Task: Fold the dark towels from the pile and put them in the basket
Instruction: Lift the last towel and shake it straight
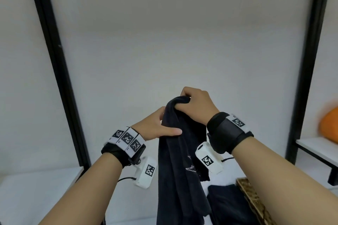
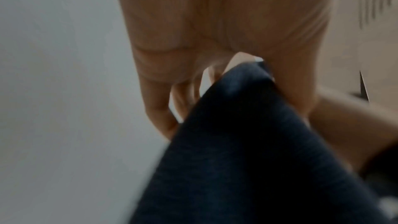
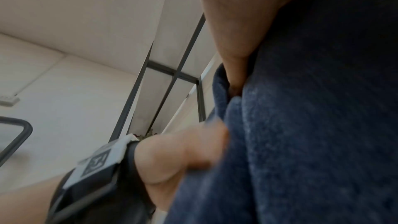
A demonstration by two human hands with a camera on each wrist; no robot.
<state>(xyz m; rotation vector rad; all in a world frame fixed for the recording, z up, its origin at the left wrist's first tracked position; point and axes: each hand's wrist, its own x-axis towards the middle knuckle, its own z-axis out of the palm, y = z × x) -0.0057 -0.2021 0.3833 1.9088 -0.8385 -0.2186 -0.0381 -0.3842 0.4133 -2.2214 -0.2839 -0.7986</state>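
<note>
Head view: a dark navy towel (image 1: 180,160) is held up above the white desk (image 1: 36,188), hanging in long loose folds. Its top edge is bunched inside the curled fingers of the right hand (image 1: 196,105). Just below and to the left, the left hand (image 1: 157,127) pinches the hanging cloth, thumb laid across the near face and the other fingers hidden behind it. More dark cloth (image 1: 226,204) lies on the desk at the near right, beside a wicker basket (image 1: 250,193) of which only the rim is seen. The towel is judged soft, limp and light, unlikely to slip in a pinch. A corner or hem is probably the best hold, so that 2 corners can be spread and the cloth hangs flat for folding.
</note>
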